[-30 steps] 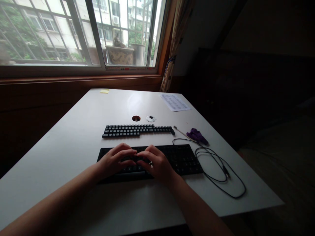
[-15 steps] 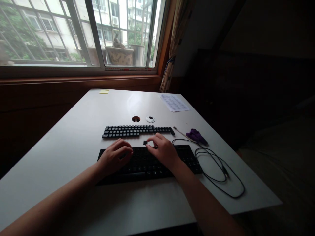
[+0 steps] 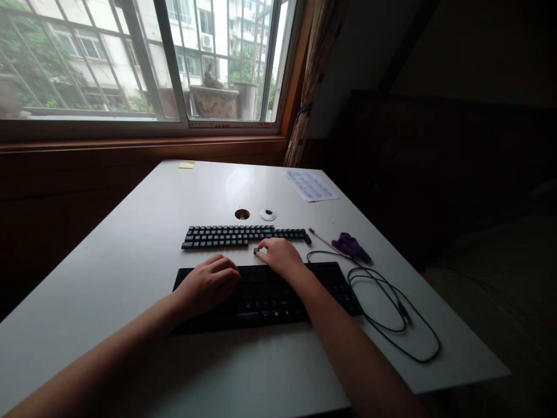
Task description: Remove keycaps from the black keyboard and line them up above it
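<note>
A black keyboard lies in front of me, many of its keys gone from the upper and middle part. Beyond it, loose black keycaps stand in rows on the white table. Between the rows and the keyboard, my right hand pinches one small black keycap between thumb and forefinger, low over the table. My left hand rests on the left part of the keyboard with curled fingers; whatever lies under its fingertips is hidden.
Right of the keyboard lies its looped black cable. Near it are a purple cloth and a thin stick. Paper sheets and a yellow sticky note lie at the back. The white table has a cable hole and a white cover.
My right hand has moved slightly away from me with the keycap, toward the keycap rows. My left hand stays on the keyboard. The whole view has shifted a little.
</note>
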Demonstrator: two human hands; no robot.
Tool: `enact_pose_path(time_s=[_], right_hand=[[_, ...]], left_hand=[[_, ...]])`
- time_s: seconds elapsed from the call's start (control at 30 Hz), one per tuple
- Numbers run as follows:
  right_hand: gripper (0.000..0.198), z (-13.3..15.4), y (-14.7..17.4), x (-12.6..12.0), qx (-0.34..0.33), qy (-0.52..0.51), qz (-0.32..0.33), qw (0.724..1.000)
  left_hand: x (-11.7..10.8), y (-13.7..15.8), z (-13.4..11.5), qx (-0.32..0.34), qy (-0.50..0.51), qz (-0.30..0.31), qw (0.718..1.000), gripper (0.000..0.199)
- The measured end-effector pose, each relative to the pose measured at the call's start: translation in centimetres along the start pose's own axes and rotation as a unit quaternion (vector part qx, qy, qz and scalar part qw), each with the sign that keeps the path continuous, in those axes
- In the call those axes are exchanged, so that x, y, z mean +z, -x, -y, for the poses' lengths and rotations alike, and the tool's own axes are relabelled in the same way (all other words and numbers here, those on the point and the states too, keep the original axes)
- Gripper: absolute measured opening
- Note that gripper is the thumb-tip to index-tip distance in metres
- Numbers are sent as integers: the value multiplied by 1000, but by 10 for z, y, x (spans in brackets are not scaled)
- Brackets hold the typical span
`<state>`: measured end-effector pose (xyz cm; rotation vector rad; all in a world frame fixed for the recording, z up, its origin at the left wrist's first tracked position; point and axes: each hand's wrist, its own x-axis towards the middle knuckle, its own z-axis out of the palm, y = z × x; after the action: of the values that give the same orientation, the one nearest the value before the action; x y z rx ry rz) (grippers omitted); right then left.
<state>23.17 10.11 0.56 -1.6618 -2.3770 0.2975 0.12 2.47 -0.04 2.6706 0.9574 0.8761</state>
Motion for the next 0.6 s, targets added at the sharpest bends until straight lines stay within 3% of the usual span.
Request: enact_pose_path(time_s=[0.2, 0.43, 0.6], right_hand=[[24, -3, -1, 4, 13, -2, 5, 1000], [26, -5, 11, 3, -15, -13, -42, 999], [28, -2, 21, 0, -29, 10, -32, 999]], left_hand=[[1, -1, 0, -11, 11, 16, 1000, 14], [-1, 0, 0, -9, 20, 20, 1000, 14], [0, 0, 1, -8, 25, 23, 999, 14]])
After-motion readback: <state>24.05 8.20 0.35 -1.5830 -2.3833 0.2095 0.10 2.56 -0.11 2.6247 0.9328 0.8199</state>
